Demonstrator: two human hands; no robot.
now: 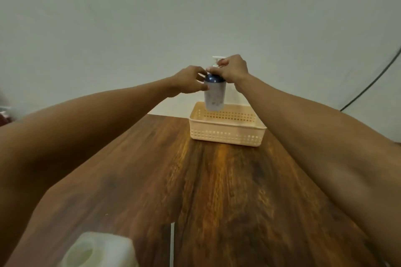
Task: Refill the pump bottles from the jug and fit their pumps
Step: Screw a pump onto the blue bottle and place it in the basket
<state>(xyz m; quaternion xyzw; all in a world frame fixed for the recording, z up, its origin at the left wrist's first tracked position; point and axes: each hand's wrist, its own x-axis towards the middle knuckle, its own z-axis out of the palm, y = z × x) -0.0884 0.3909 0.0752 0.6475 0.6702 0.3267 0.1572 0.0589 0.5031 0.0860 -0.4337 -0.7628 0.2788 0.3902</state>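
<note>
A pump bottle (pixel 214 98) with a pale body and a dark blue shoulder hangs in the air just above the far left corner of a cream perforated basket (pixel 227 134). My left hand (pixel 191 80) grips the bottle's shoulder from the left. My right hand (pixel 233 69) holds the white pump (pixel 217 58) at the bottle's neck, fingers wrapped around its collar. The translucent white jug (pixel 97 250) stands at the bottom left edge of the view, its wide mouth uncapped.
A dark wooden table (pixel 217 191) stretches from me to the basket at its far end. A pale wall rises behind it. A black cable (pixel 373 82) runs down the wall at the right. Blurred items sit at the far left edge.
</note>
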